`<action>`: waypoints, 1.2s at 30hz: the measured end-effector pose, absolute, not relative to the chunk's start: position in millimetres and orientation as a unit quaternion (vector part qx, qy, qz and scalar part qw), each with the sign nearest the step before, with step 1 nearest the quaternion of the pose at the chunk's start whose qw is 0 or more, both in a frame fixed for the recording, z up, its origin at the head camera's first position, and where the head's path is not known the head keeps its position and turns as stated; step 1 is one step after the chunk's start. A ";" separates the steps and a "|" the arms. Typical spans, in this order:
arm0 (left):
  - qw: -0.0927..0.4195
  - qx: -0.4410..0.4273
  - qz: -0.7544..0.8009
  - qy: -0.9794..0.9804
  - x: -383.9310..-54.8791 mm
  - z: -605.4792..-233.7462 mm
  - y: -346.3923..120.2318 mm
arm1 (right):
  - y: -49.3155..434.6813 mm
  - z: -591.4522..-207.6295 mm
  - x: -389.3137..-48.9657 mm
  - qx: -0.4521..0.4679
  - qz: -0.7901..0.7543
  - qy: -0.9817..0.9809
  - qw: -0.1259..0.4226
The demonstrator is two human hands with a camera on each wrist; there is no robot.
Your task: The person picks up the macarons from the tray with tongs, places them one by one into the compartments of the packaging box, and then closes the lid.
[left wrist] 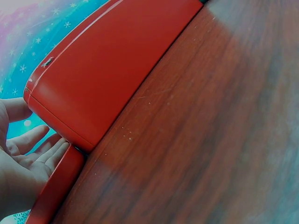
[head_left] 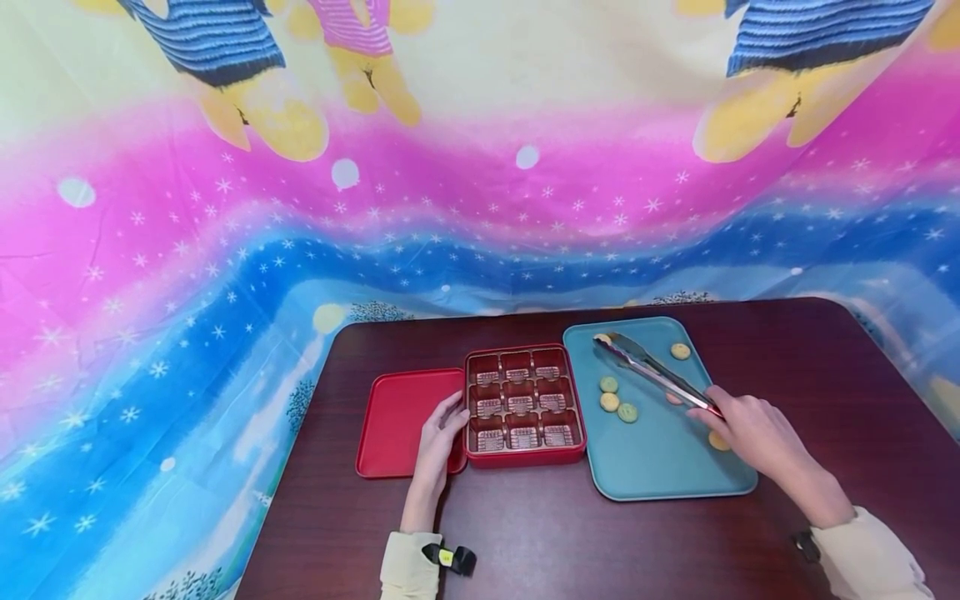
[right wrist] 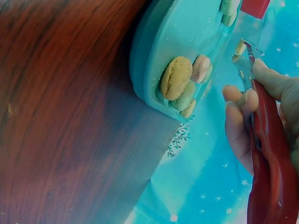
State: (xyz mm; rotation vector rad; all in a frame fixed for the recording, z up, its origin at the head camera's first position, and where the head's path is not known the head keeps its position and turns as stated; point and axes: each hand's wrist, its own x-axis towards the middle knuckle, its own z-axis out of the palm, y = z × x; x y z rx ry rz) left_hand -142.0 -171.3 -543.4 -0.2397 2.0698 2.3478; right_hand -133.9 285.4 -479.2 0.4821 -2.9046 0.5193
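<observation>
My right hand (head_left: 757, 429) holds red-handled metal tongs (head_left: 660, 377), slanting over a teal tray (head_left: 652, 467). The tong tips are at a yellow macaron (head_left: 602, 339) near the tray's far left corner; in the right wrist view a yellow macaron (right wrist: 240, 48) shows at the tips, and I cannot tell whether they grip it. Several green, yellow and pink macarons lie on the tray, such as the green macaron (head_left: 627, 412). My left hand (head_left: 438, 437) touches the left side of a red box (head_left: 525, 459) with a divided insert of several bare compartments. Its fingers are loosely extended.
A flat red lid (head_left: 405, 425) lies left of the box, partly under my left hand. The teal tray stands against the box's right side. All rest on a dark wooden table (head_left: 525, 533), with a patterned cloth (head_left: 480, 208) hanging behind.
</observation>
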 end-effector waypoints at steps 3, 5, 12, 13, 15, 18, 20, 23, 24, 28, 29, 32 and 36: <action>0.002 -0.076 0.747 0.661 -141.9 -543.8 -171.7 | 284.3 -477.4 -133.3 0.160 0.173 -0.969 0.074; 0.004 -0.075 0.749 0.659 -141.6 -543.5 -171.7 | 283.4 -476.2 -133.0 0.160 0.174 -0.969 0.077; 0.004 -0.072 0.749 0.659 -141.3 -544.1 -171.6 | 280.5 -473.5 -132.0 0.176 0.167 -0.964 0.106; 0.003 -0.072 0.749 0.659 -141.3 -544.2 -171.5 | 280.0 -473.0 -132.0 0.177 0.166 -0.964 0.109; 0.002 -0.071 0.749 0.659 -141.2 -543.9 -171.3 | 279.1 -471.8 -131.8 0.178 0.165 -0.964 0.111; 0.003 -0.069 0.749 0.658 -141.0 -543.6 -171.4 | 277.8 -470.0 -131.4 0.180 0.165 -0.963 0.114; 0.003 -0.068 0.749 0.659 -141.0 -543.5 -171.6 | 276.9 -468.7 -131.1 0.180 0.167 -0.963 0.114; 0.005 -0.069 0.749 0.659 -141.0 -543.5 -171.8 | 275.2 -467.2 -130.6 0.182 0.166 -0.962 0.115; 0.005 -0.069 0.749 0.659 -141.2 -544.1 -172.1 | 274.3 -466.6 -130.5 0.182 0.166 -0.962 0.115; 0.004 -0.070 0.750 0.657 -141.5 -544.1 -172.2 | 270.8 -464.4 -130.1 0.180 0.164 -0.963 0.112; 0.003 -0.071 0.750 0.657 -141.8 -544.3 -172.2 | 270.0 -463.9 -130.0 0.181 0.164 -0.963 0.113; 0.002 -0.074 0.752 0.655 -142.1 -543.6 -172.0 | 268.3 -462.8 -129.7 0.184 0.166 -0.962 0.115; 0.002 -0.072 0.748 0.660 -141.5 -543.3 -171.6 | 266.3 -461.9 -129.4 0.192 0.168 -0.959 0.123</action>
